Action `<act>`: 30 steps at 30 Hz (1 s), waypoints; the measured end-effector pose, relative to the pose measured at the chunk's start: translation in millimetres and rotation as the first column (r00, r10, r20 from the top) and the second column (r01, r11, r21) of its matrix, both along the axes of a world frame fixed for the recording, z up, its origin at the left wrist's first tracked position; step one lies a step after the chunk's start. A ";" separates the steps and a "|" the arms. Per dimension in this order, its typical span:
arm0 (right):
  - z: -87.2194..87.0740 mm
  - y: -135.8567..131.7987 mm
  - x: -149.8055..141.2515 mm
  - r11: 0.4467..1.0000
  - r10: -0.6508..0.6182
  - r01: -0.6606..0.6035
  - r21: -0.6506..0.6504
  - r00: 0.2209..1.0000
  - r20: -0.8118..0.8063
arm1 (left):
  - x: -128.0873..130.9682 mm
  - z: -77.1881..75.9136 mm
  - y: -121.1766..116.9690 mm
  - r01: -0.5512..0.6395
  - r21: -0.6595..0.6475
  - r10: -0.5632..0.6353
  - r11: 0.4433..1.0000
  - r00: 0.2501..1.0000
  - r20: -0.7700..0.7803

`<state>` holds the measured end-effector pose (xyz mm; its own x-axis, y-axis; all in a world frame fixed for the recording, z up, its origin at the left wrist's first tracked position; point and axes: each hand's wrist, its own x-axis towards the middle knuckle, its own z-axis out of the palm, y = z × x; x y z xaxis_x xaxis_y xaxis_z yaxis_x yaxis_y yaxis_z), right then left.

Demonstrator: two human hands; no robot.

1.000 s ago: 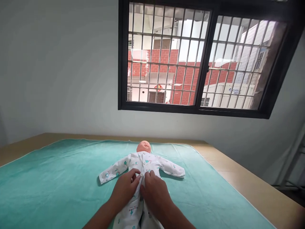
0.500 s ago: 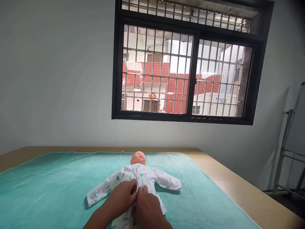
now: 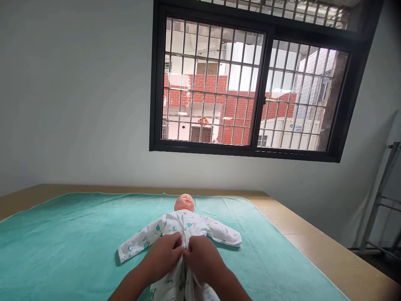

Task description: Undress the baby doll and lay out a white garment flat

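the bench stands with its far edge along a pale wall, below a barred window in a black frame. a metal stand is beyond the right edge. a teal cloth covers most of the visible bench top, with bare wood along the far and right edges. both hands and forearms stand in the way of the garment's middle.

the doll lies face up on the cloth, head toward the far edge and nearer the far right corner than the far left. it wears a white garment with small green and pink prints; both sleeves are spread outward and buttons show on the upper chest. the front is creased below the hands. the left hand and right hand meet at the midline, each grip closed on the garment front; the exact pinch is hidden.
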<state>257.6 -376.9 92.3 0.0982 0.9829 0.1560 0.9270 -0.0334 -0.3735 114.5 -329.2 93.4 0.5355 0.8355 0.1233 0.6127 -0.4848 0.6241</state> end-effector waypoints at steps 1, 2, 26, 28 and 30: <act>-1.3 3.7 6.2 1.000 0.022 -0.024 -0.015 0.995 -0.096 | -0.3 0.0 0.9 0.006 -0.015 -0.006 1.000 1.000 0.013; -3.2 7.9 11.7 0.997 0.043 -0.054 -0.048 0.976 -0.213 | -0.5 0.0 1.7 0.010 -0.029 -0.009 1.000 1.000 0.029; -32.5 19.5 26.1 0.970 0.072 -0.231 -0.077 0.573 -0.816 | 15.4 -15.9 7.6 0.053 -0.346 0.043 0.937 0.963 0.265; -32.3 17.7 29.3 0.958 0.083 -0.278 -0.073 0.511 -0.856 | 15.6 -5.8 11.2 0.087 -0.413 -0.003 0.907 0.980 0.200; -33.3 17.5 32.4 0.949 0.085 -0.307 -0.068 0.458 -0.885 | 16.0 4.9 17.5 0.134 -0.492 -0.070 0.860 0.987 0.146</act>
<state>290.0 -359.5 59.0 -0.1263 0.9886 -0.0820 0.1236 -0.0663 -0.9901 130.5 -311.7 98.3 0.6293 0.7433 -0.2268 0.4826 -0.1451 0.8637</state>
